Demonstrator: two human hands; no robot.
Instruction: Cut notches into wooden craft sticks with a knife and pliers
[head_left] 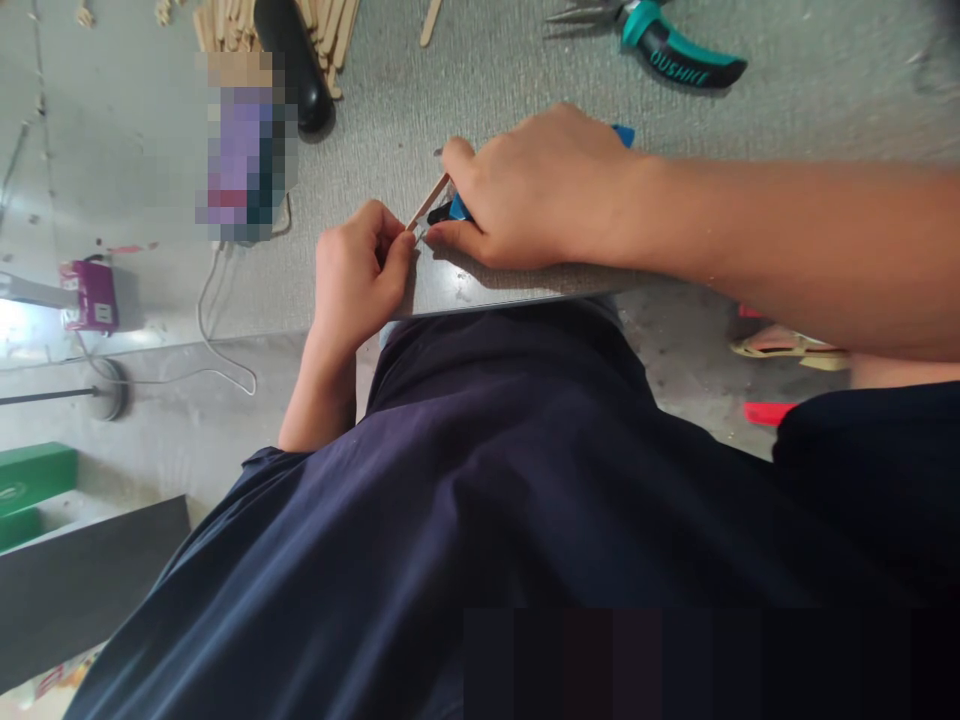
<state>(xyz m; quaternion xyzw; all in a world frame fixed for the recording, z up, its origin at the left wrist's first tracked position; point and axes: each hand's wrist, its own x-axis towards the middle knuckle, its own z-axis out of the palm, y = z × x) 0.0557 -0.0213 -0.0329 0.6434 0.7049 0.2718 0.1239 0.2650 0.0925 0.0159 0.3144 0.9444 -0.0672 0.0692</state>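
My left hand (360, 275) is closed in a pinch on the near end of a thin wooden stick (429, 200) at the front edge of the grey table (465, 90). My right hand (540, 190) is wrapped round a blue-handled tool (459, 210) whose dark tip meets the stick. The tool's blue end (622, 134) pokes out behind my knuckles; most of the tool is hidden in the fist. Both hands touch near the table edge, above my dark blue shirt.
Teal-handled pliers (667, 50) lie at the back right of the table. A pile of wooden sticks (225, 25) and a black handle (296, 70) lie at the back left. A white cable (217, 330) hangs off the table edge. Sandalled feet (787, 345) show on the floor at right.
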